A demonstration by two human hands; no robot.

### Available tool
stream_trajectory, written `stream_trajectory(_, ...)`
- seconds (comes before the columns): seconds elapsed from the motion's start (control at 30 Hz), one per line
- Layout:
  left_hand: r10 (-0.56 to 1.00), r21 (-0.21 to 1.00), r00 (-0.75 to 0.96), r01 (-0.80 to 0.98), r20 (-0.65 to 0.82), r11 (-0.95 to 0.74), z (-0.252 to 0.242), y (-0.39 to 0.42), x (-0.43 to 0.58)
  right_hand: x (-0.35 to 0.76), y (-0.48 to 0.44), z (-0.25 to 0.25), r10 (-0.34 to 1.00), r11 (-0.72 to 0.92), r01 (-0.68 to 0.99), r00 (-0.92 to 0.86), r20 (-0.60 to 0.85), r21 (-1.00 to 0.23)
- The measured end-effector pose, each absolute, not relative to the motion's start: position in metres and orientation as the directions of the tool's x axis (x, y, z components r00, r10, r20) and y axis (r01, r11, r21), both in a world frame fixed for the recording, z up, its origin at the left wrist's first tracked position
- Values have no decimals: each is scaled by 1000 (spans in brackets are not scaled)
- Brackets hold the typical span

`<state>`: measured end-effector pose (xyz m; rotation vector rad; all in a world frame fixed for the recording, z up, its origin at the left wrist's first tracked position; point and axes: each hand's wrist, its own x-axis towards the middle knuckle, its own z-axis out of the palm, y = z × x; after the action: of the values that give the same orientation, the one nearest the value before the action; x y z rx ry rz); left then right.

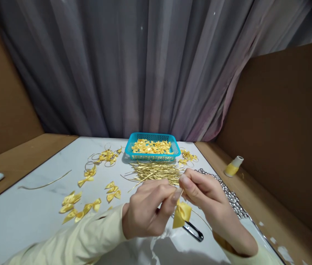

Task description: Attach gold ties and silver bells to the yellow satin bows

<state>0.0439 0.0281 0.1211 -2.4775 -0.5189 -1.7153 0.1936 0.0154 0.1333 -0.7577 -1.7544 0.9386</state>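
Yellow bow [182,214] hangs at five o'clock in view above the worktop [42,209], the blue basket [153,157] at eleven from it, presumably for reach. Left hand [149,209] and right hand [211,195] pinch gold cord [182,192] between fingers, likely steadying the bow.

Held bow [182,215] glossy satin; basket [156,156] plastic

Dim, cool light casts a soft shadow low on the white table [40,209], and wide-angle distortion stretches the edges.
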Motion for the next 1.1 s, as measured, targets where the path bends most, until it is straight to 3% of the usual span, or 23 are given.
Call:
stream_trajectory(0.23,240,136,316,318,918,-938,119,30,44,195,17,130,785,591,132,-323,529,-796)
stream_trajectory(0.53,222,148,312,242,924,-959,113,33,45,189,18,128,799,561,77,-310,515,-824)
stream_trajectory(0.8,176,71,316,318,932,-946,112,33,48,189,16,125,817,522,53,-319,480,-852)
stream_trajectory(0.9,190,71,317,352,929,-933,111,39,42,185,20,121,851,429,-2,-335,405,-903)
stream_trajectory(1.1,293,151,360,375,886,-915,97,57,8,179,43,112,870,40,-87,-487,77,-995)
